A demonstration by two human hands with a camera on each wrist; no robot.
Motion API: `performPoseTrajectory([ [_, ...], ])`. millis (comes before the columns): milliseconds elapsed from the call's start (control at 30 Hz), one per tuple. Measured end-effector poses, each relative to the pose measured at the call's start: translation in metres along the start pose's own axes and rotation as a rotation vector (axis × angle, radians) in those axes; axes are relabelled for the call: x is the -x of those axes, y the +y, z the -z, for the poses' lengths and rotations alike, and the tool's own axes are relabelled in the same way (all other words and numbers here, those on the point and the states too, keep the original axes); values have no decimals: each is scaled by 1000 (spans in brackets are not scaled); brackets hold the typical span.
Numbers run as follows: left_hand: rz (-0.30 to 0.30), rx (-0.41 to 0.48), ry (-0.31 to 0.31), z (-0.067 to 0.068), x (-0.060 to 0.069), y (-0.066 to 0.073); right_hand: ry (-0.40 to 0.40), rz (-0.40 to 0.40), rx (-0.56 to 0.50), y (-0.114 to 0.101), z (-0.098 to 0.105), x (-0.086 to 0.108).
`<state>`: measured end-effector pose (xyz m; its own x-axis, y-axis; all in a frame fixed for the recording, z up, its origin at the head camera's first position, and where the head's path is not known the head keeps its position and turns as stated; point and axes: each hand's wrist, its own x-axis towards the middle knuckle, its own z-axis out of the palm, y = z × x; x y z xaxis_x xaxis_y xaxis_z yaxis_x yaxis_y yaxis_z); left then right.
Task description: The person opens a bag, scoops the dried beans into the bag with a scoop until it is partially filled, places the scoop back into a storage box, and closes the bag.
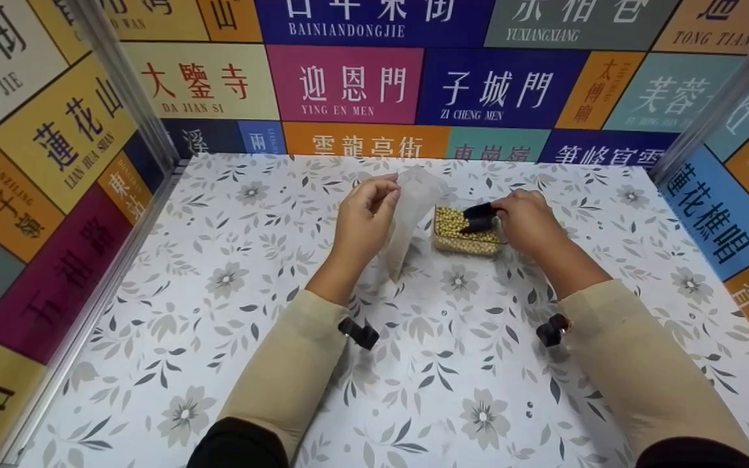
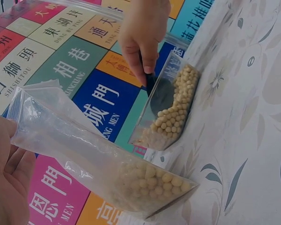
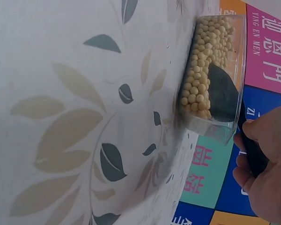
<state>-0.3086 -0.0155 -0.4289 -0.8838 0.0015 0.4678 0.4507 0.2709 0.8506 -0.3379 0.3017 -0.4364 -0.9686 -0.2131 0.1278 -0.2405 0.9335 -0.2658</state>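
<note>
Right hand (image 1: 529,218): fingers and thumb curled around the handle of a black scoop (image 3: 223,96), gripping it. Scoop blade runs leftward from that hand, down into pale round beans (image 3: 196,89). These sit in a clear rectangular container (image 3: 210,128), just left of the right hand, standing on the table.

Left hand (image 1: 367,211): thumb and fingers together, pinching the top edge of a clear plastic bag (image 2: 79,136). Bag hangs just right of and below that hand, tilted, more beans (image 2: 164,183) gathered in its bottom corner. Can't tell if that corner touches the table. Container lies beyond the bag, between both hands, nearer the right.

Below both hands: white floral tablecloth (image 1: 439,390). Beyond them: colored sign panels (image 1: 348,84).
</note>
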Motion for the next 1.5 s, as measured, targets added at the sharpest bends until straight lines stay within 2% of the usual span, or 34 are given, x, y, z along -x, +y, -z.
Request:
performPoseTrajectory([
  [200,-5,-10,-4,-1,0,0,-32,-43,-88,3,-7,-2],
  [367,-29,-18,2,-1,0,-2,-16,-47,-148,2,-12,-1],
  [700,-27,-14,4,-1,0,-2,0,-28,-161,-2,-17,-4],
  [900,-25,-13,4,-1,-1,-3,-35,-77,-180,-4,-22,-5],
  [1067,-21,-12,8,-2,-1,-3,-33,-118,-191,-7,-27,-5],
  [1267,-7,0,0,-2,-1,-2,4,-129,-236,-8,-32,-3],
  [1500,-27,-11,4,-1,0,-3,15,-122,-314,-5,-33,0],
])
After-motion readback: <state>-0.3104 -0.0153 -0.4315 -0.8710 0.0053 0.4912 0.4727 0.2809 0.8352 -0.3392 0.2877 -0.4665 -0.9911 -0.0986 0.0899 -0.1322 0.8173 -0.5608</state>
